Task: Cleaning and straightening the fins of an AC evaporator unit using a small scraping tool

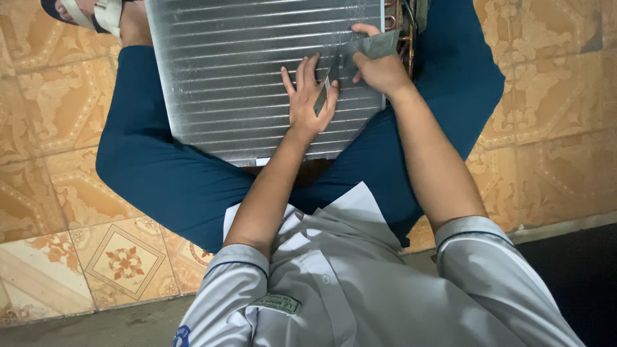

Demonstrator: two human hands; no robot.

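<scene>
Head view: ribbed silver aluminium finned coil panel point(257, 71) lies across the lap on dark blue trousers point(160, 173), above patterned tan floor tiles point(58, 115). Left hand point(308, 103) flat on fins, fingers spread, grip released. Right hand point(379, 64) grip clenched on flat grey metal tool point(376, 45) at the panel's edge.

It looked like a home floor: ornate patterned tiles point(122, 260), where a person sat with a finned coil point(257, 71) on their lap.
</scene>
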